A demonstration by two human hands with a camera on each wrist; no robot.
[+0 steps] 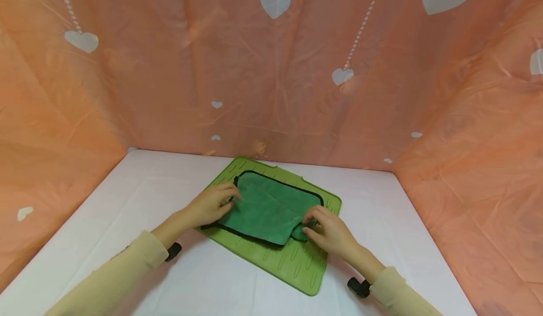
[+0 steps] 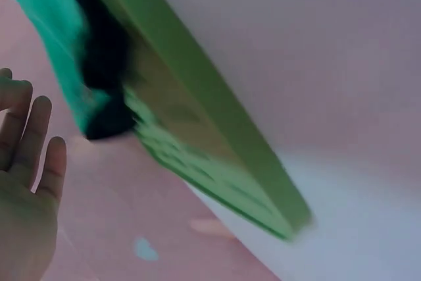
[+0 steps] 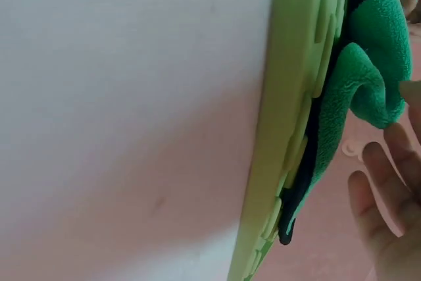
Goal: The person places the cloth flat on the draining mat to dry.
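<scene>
A green cloth (image 1: 267, 207) with black edging lies on a lime-green ridged mat (image 1: 292, 264). Its near right corner is folded and bunched up. My right hand (image 1: 331, 231) is at that bunched part; in the right wrist view, the raised fold of the cloth (image 3: 368, 77) sits between thumb and fingertips, while the other fingers of the right hand (image 3: 395, 195) extend loosely. Over the cloth's left edge, my left hand (image 1: 214, 205) hovers with fingers bent softly. The left wrist view has the left hand (image 2: 26, 169) apart from the black edging (image 2: 105, 57), holding nothing.
The mat rests at an angle on a white-covered table (image 1: 178, 273), its far corner near the back curtain. Orange-pink curtains (image 1: 275, 71) with pale hearts enclose the table at the back and both sides. Black fittings (image 1: 359, 287) show below both wrists.
</scene>
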